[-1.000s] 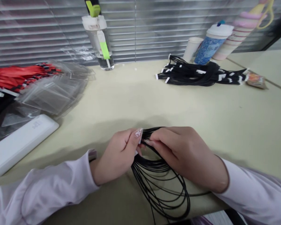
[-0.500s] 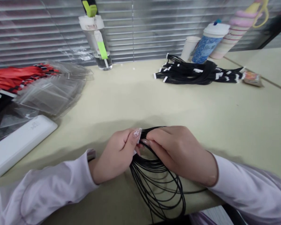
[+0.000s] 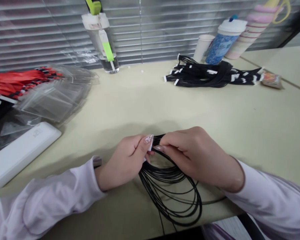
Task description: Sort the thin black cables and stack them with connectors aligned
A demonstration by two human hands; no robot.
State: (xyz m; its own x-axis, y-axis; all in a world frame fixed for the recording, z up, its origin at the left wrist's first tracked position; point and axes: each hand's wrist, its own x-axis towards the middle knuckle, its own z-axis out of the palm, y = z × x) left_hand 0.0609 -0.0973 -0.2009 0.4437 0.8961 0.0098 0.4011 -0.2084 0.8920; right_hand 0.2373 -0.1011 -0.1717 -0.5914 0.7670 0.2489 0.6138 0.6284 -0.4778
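At ten o'clock from the coil of black wire lies a bundle of red strips; at nine, a long white case. Clear plastic bags spread just beside the strips. At eleven, a clear water bottle with a lime-green strap stands on the desk, against the window blinds.

The left hand, at nine to ten, has its grip closed on a white end piece, thumb on top. The coil sits between the hands at the desk's near side, loops drooping toward six. The right hand, at two, pinches the wires near that piece in a narrow grip of thumb and fingers.

Toward one o'clock lies a bundle of black cables with white ends; behind it stand a white paper cup, a blue patterned cup and a striped tumbler. A small packet lies between one and two.
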